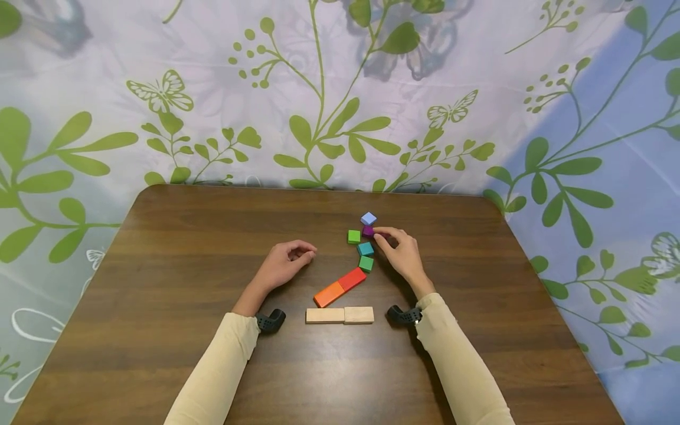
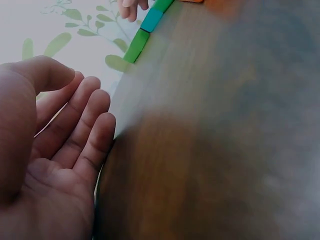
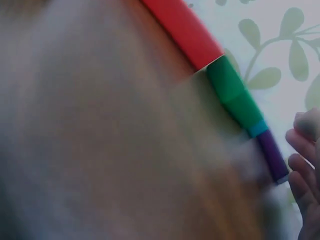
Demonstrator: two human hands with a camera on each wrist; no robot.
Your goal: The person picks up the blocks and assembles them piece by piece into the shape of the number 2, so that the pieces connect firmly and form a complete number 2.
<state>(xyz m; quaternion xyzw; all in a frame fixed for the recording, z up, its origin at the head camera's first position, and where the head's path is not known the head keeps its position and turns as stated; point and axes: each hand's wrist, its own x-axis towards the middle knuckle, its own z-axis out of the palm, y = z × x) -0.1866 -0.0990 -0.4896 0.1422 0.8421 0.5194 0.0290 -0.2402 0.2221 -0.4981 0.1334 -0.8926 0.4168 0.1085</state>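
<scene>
**Right hand [image 1: 401, 254] at a small, glossy purple cube [image 1: 368, 231]**

The cube sits just above the centre of the head view on the brown wood-grain counter [image 1: 202, 265], between a pale blue cube [image 1: 369, 218] above and a teal block [image 1: 365, 249] below. A bright green block [image 1: 353, 236] lies just left. The right thumb and fingertips are at the cube's right side; whether they pinch or merely touch it, I cannot tell. The left hand [image 1: 281, 262], left of centre, curves loosely around nothing.

Probably painted wood, the cube should be light, stiff, sturdy and slightly slick. Opposite side faces look the best hold; a sideways nudge could shift its neighbours.
</scene>
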